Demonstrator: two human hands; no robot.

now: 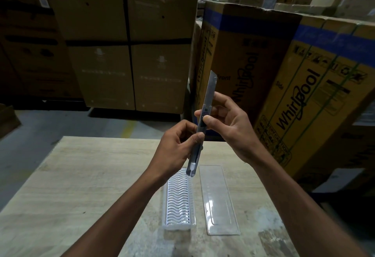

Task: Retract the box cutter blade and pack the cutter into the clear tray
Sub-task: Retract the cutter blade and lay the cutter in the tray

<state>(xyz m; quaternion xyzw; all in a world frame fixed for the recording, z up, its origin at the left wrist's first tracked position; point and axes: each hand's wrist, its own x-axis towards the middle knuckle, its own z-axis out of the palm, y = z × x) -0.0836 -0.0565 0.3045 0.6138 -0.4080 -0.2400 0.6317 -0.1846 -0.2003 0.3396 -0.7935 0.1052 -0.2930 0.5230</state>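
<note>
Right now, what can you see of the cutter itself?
The cutter is a slim grey snap-off knife with a dark slider and a pale end cap. It is held nearly upright above the table, tilted slightly right. The blade is still out, pointing up. The left hand pinches the lower body; the right hand grips at the slider. It is not in either tray.

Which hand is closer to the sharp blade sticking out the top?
Right. The right hand grips the cutter just below the blade; the left hand holds the handle lower down, farther away.
</note>
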